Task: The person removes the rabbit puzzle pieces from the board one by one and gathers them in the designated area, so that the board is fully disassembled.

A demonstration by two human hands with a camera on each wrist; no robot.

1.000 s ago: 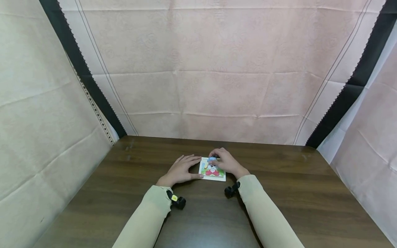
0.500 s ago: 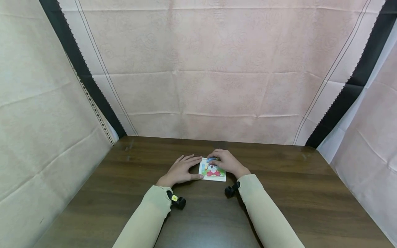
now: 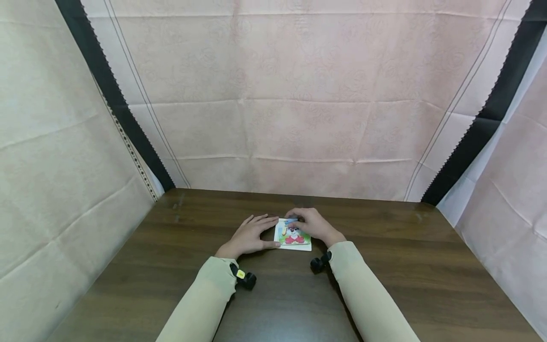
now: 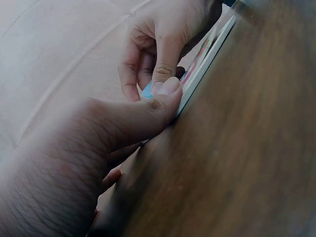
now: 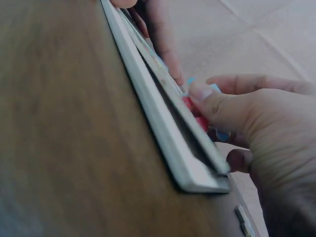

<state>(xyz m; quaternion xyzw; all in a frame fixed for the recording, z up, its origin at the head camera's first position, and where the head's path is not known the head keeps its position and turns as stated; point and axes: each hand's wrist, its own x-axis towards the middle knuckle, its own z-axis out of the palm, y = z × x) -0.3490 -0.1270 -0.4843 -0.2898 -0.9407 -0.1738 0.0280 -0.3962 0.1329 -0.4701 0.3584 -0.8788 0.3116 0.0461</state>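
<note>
i'm watching the right hand [image 3: 314, 224] easing lower, its grip clamped on a blue piece [image 4: 146, 91], seemingly bringing it nearer the picture board [image 3: 295, 247] on the bench [image 3: 278, 304], while the left hand [image 3: 248, 235], thumb and fingers apart, is touching the board.

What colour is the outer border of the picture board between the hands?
The border is white, seen best in the right wrist view.

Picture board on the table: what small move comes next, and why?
Perhaps press the blue piece down on the picture board: the right hand seems to pinch it near the far edge, while the left hand touches the left side.
</note>
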